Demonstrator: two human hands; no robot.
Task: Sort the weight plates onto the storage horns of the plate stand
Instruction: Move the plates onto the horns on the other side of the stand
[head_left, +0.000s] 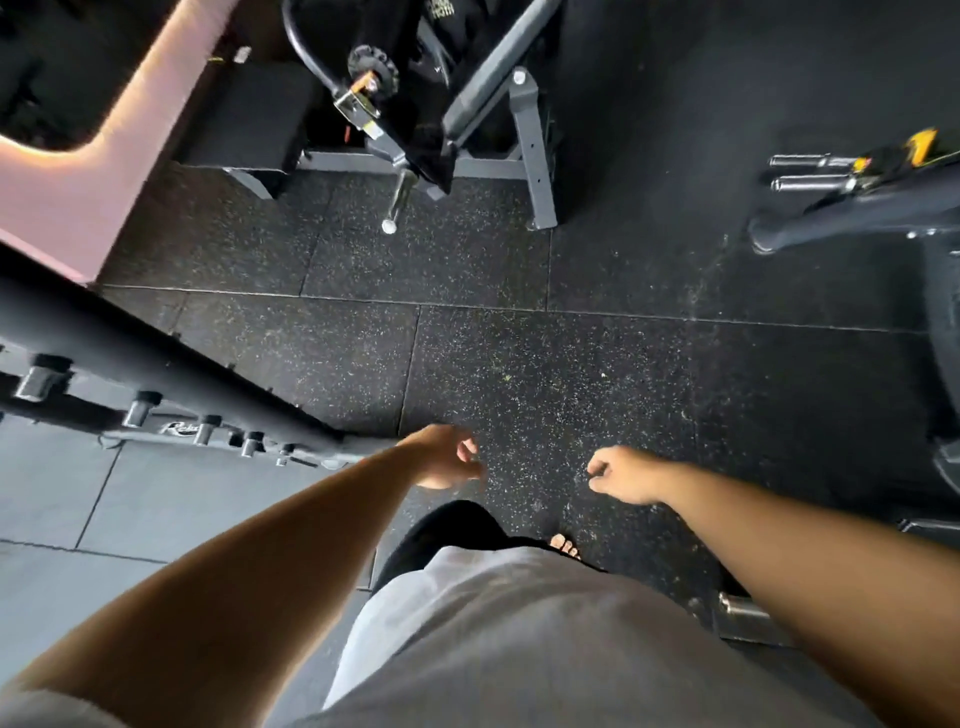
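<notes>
I look straight down at a speckled black rubber floor. My left hand hangs over the floor with fingers loosely curled, holding nothing. My right hand hangs beside it, fingers curled loosely, also with nothing in it. A black rack with a row of short chrome pegs runs diagonally at the left, just left of my left hand. A small black weight plate sits on a machine's sleeve at the top. At the right edge a large dark plate is partly cut off.
A grey bench frame and a chrome horn stand at the top centre. Two chrome sleeves and a black machine foot sit at the upper right. A pink wall is upper left. My bare toes show below.
</notes>
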